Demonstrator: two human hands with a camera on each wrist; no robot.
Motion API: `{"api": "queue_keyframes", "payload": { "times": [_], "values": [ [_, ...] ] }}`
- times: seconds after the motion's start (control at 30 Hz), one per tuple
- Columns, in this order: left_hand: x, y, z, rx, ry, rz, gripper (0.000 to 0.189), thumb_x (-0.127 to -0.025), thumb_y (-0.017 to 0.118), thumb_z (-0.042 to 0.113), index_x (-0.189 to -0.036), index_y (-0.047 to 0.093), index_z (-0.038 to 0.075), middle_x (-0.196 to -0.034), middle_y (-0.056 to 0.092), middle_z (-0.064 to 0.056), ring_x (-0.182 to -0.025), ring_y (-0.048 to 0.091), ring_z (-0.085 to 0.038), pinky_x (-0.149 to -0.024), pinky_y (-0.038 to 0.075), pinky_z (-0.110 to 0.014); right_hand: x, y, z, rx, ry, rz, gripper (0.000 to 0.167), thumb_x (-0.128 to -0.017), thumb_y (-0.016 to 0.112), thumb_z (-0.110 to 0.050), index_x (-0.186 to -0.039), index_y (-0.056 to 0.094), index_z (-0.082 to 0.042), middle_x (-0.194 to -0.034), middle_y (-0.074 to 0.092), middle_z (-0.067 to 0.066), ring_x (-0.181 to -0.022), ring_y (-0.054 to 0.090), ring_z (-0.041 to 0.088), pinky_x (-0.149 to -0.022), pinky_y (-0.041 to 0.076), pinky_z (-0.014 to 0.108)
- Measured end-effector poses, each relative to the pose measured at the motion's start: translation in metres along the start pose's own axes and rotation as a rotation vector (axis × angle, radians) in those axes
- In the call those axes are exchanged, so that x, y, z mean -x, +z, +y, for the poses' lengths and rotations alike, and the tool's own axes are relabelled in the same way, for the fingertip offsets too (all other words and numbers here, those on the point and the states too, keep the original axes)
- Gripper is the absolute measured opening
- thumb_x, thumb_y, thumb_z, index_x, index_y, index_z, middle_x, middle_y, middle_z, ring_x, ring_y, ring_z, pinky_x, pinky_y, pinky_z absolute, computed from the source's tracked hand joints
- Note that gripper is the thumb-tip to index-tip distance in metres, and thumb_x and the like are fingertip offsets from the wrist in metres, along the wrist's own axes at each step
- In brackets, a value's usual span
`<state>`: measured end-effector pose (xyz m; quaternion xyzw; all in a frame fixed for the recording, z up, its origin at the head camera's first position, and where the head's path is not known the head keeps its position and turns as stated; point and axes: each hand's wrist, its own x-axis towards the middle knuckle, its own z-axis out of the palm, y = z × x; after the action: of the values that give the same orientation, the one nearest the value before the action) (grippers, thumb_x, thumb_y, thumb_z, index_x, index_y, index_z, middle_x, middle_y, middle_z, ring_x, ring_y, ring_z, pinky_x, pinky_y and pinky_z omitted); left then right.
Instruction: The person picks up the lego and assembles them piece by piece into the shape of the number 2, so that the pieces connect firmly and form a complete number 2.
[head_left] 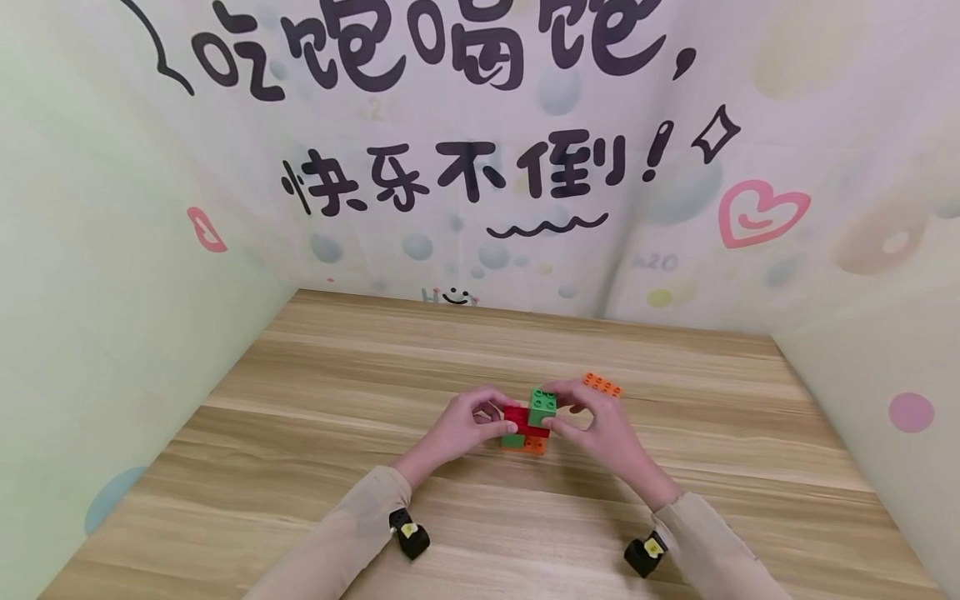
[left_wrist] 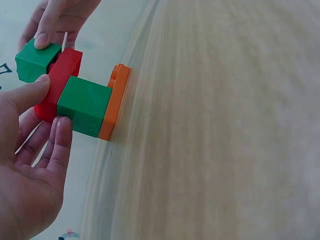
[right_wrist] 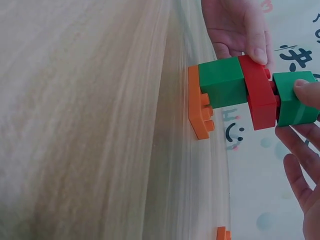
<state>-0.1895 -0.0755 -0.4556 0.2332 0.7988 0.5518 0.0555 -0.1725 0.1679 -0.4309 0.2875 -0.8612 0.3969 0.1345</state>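
A small stack of toy building bricks stands on the table between both hands. At its base lies a flat orange brick point(left_wrist: 115, 102), with a green brick point(left_wrist: 85, 102) on its left part. A red brick point(right_wrist: 259, 92) rests across that green one and reaches out to the right. My left hand point(head_left: 467, 423) pinches the red brick near its left end. My right hand point(head_left: 603, 421) grips a second green brick point(head_left: 542, 407) between thumb and fingers, over the red brick's right end. In the right wrist view, red studs show in a narrow gap beneath this upper green brick.
Another orange brick point(head_left: 602, 384) lies on the wooden table point(head_left: 360, 367) just behind my right hand. A printed cloth wall point(head_left: 375, 258) rises at the table's far edge, and pale walls stand at both sides. Black wrist cameras sit on both sleeves.
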Motion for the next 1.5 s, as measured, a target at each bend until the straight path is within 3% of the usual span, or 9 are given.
{"api": "queue_keyframes", "payload": {
  "times": [0.27, 0.5, 1.07, 1.5],
  "values": [
    [-0.0004, -0.0001, -0.0005, 0.004, 0.001, 0.002, 0.028, -0.086, 0.077, 0.015, -0.112, 0.070, 0.007, -0.106, 0.067, -0.012, -0.084, 0.060, -0.010, -0.074, 0.055, -0.022, 0.0009, -0.0013, -0.0004, -0.023, -0.004, -0.008, 0.031, -0.092, 0.071, -0.020, -0.122, 0.066, -0.020, -0.115, 0.072, -0.003, -0.097, 0.065, 0.009, -0.080, 0.056, 0.030],
    [-0.0002, -0.0003, 0.0006, 0.010, -0.023, -0.002, 0.027, -0.086, 0.077, 0.014, -0.112, 0.070, 0.008, -0.106, 0.067, -0.010, -0.085, 0.060, -0.010, -0.074, 0.054, -0.021, -0.0009, -0.0022, -0.0040, -0.009, 0.005, -0.006, 0.029, -0.091, 0.072, -0.021, -0.120, 0.068, -0.019, -0.114, 0.072, -0.003, -0.096, 0.066, 0.009, -0.079, 0.056, 0.028],
    [0.0000, -0.0005, 0.0014, 0.012, -0.003, -0.007, 0.028, -0.086, 0.076, 0.015, -0.112, 0.070, 0.007, -0.107, 0.067, -0.013, -0.085, 0.060, -0.009, -0.073, 0.054, -0.019, -0.0053, -0.0077, -0.0085, 0.008, 0.001, -0.051, 0.027, -0.090, 0.073, -0.022, -0.116, 0.068, -0.019, -0.109, 0.073, -0.005, -0.095, 0.068, 0.008, -0.079, 0.057, 0.029],
    [-0.0006, 0.0009, -0.0006, 0.016, -0.019, 0.007, 0.026, -0.086, 0.077, 0.014, -0.111, 0.070, 0.009, -0.106, 0.067, -0.009, -0.086, 0.060, -0.010, -0.073, 0.054, -0.018, -0.0055, -0.0079, -0.0095, 0.020, -0.011, -0.055, 0.028, -0.088, 0.075, -0.019, -0.115, 0.070, -0.017, -0.110, 0.074, -0.004, -0.091, 0.065, 0.006, -0.080, 0.057, 0.039]
  ]
}}
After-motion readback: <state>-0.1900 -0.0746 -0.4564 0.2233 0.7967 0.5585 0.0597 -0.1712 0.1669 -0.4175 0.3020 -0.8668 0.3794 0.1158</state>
